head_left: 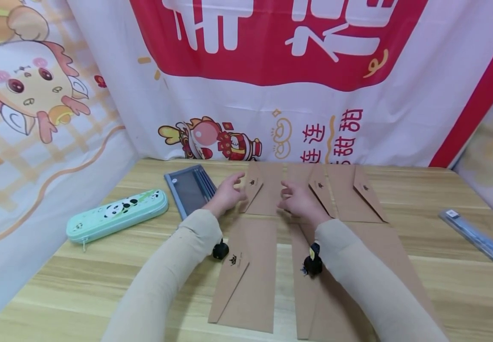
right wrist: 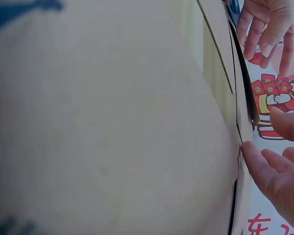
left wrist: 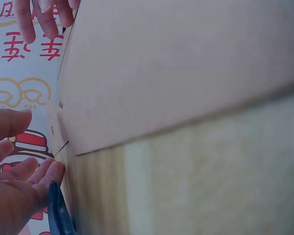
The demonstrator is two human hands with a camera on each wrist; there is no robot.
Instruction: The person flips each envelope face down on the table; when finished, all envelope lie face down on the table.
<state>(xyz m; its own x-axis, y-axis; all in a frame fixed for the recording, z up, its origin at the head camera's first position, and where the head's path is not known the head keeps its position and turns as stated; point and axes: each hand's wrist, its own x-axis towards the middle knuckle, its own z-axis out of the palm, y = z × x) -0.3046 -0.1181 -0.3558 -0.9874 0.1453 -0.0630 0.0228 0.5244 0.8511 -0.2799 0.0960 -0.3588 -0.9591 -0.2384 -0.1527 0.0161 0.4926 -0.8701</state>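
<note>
Several brown kraft envelopes with pointed flaps and small black prints lie in two rows on the table. My left hand [head_left: 229, 192] is at the left edge of the back-left envelope [head_left: 268, 192], fingers spread and loosely bent, gripping nothing. Over the left part of the back-middle envelope [head_left: 304, 173] is my right hand [head_left: 299, 202], its fingers also loose. In the right wrist view a fingertip of the right hand [right wrist: 279, 171] seems to touch an envelope edge. The back-right envelope [head_left: 351, 199] and front-left envelope [head_left: 252, 285] lie flat. My right forearm partly covers the front envelopes [head_left: 327, 308].
To the left lie a mint panda pencil case [head_left: 118, 213] and a blue-grey pouch [head_left: 188, 190] with pencils showing through it. A slim clear case [head_left: 475, 235] lies at the right. Printed cloth [head_left: 246, 109] hangs behind the wooden table [head_left: 426, 194].
</note>
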